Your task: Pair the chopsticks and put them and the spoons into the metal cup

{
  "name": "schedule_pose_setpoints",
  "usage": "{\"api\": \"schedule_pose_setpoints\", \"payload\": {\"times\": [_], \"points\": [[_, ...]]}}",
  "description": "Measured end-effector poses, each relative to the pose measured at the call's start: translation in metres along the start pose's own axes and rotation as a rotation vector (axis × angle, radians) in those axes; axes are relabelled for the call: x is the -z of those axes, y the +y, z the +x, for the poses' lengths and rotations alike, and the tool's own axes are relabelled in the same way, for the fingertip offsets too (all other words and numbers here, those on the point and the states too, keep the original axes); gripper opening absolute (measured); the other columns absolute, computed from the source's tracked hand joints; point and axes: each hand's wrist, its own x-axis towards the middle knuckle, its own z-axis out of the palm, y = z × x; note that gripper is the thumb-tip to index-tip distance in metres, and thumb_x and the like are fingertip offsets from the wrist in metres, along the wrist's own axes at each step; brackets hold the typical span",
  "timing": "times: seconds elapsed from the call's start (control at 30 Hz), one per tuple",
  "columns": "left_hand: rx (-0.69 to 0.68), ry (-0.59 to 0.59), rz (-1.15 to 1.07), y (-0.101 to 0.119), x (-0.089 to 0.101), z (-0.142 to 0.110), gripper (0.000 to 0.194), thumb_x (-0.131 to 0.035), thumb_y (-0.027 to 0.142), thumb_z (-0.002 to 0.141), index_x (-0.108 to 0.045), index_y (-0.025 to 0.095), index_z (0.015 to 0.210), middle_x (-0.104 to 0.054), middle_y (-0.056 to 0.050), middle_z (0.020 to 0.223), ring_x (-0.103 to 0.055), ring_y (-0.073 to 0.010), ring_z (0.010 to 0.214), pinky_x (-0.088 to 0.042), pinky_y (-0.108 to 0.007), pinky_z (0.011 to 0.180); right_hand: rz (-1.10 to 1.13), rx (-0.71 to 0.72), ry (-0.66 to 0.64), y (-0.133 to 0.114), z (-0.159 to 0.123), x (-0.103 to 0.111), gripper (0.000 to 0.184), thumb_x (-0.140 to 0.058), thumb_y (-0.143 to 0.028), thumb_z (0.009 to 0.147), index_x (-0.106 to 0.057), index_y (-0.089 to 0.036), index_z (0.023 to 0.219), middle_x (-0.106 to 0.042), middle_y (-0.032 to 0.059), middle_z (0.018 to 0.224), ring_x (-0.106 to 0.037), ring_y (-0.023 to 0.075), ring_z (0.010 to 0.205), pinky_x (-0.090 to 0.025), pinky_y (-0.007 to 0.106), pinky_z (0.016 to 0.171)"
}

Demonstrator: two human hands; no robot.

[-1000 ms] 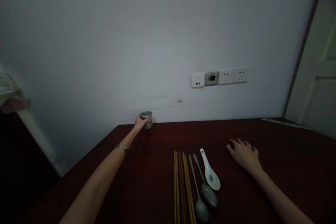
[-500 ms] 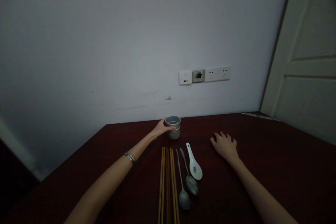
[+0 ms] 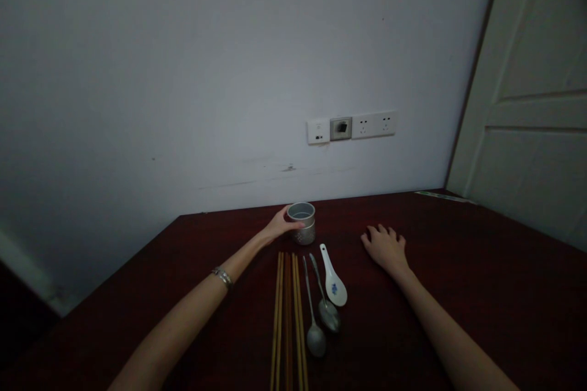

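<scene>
Head view; down over table (image 3: 367, 330); faces wall (image 3: 220, 85)

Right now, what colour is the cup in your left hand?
The cup is silvery grey, with a dotted pattern low down; see the head view.

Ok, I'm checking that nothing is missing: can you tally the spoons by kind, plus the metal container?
Metal spoons: 2
White spoon: 1
Metal container: 1
Total: 4

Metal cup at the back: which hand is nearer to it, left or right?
Left: the left hand holds the metal cup at its left side. The right hand lies apart, off to its right.
</scene>
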Motion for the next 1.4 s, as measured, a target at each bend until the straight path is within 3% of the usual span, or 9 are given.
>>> {"api": "schedule_pose_setpoints", "payload": {"times": [0.63,0.9,0.97,1.07,1.13,1.2,1.3,1.4], "points": [[0.064,-0.055,-0.033,0.014,0.002,-0.011,0.063,-0.076,0.022,0.054,-0.055,0.015,0.112,-0.059,-0.012,0.111,-0.054,-0.0226,0.1,-0.037,-0.036,0.091,0.004,0.004,-0.003,0.0,0.0,0.002,0.044,-0.032,-0.038,0.083,-0.053,-0.016,0.114,-0.046,0.0156,0.124,-0.034,0.0346,0.116,-0.024,0.053,0.09],[0.069,-0.156,-0.026,0.013,0.008,-0.014,0.071,-0.076,0.021,0.055,-0.047,0.015,0.12,-0.05,-0.013,0.122,-0.047,-0.0237,0.111,-0.032,-0.037,0.097,-0.002,0.003,0.022,-0.001,-0.002,0.001,0.043,-0.032,-0.037,0.083,-0.052,-0.017,0.115,-0.047,0.0155,0.121,-0.035,0.0336,0.115,-0.024,0.052,0.09],[0.096,-0.117,-0.025,0.009,0.016,-0.017,0.079,-0.076,0.023,0.055,-0.039,0.017,0.126,-0.043,-0.014,0.129,-0.042,-0.0238,0.116,-0.032,-0.037,0.097,0.001,0.006,0.028,-0.001,-0.002,0.001,0.043,-0.032,-0.037,0.083,-0.053,-0.016,0.115,-0.048,0.0155,0.121,-0.035,0.0338,0.115,-0.024,0.052,0.09],[0.19,0.044,0.068,0.006,0.032,-0.026,0.088,-0.073,0.029,0.059,-0.026,0.018,0.133,-0.036,-0.017,0.133,-0.043,-0.0233,0.114,-0.038,-0.035,0.091,0.008,0.012,0.019,0.001,-0.001,-0.001,0.043,-0.033,-0.038,0.083,-0.053,-0.016,0.114,-0.048,0.016,0.121,-0.036,0.0346,0.114,-0.025,0.052,0.089],[0.256,0.145,0.196,0.007,0.043,-0.035,0.082,-0.069,0.033,0.063,-0.027,0.015,0.131,-0.042,-0.019,0.127,-0.05,-0.0225,0.106,-0.045,-0.032,0.079,0.014,0.01,0.014,0.001,0.0,-0.002,0.043,-0.032,-0.038,0.083,-0.054,-0.016,0.113,-0.047,0.016,0.121,-0.036,0.035,0.114,-0.024,0.053,0.089],[0.319,0.159,0.325,0.01,0.052,-0.044,0.062,-0.063,0.034,0.067,-0.041,0.012,0.121,-0.054,-0.017,0.113,-0.056,-0.0201,0.093,-0.048,-0.026,0.065,0.019,0.008,0.005,0.002,0.001,-0.004,0.043,-0.032,-0.038,0.082,-0.054,-0.016,0.113,-0.046,0.0158,0.122,-0.035,0.0353,0.115,-0.024,0.053,0.089],[0.423,0.029,0.45,0.017,0.059,-0.06,0.031,-0.057,0.03,0.069,-0.058,0.011,0.094,-0.063,-0.009,0.088,-0.059,-0.0144,0.072,-0.044,-0.019,0.05,0.02,0.01,-0.003,0.003,0.001,-0.005,0.044,-0.031,-0.038,0.083,-0.053,-0.017,0.114,-0.045,0.0156,0.124,-0.034,0.0352,0.116,-0.023,0.053,0.09],[0.51,-0.1,0.499,0.022,0.054,-0.074,0.023,-0.055,0.03,0.068,-0.061,0.011,0.079,-0.063,-0.005,0.075,-0.056,-0.0097,0.056,-0.041,-0.016,0.043,0.014,0.016,0.004,0.003,0.0,-0.006,0.045,-0.03,-0.037,0.083,-0.051,-0.016,0.117,-0.045,0.0154,0.124,-0.034,0.0349,0.116,-0.023,0.052,0.091]]}}
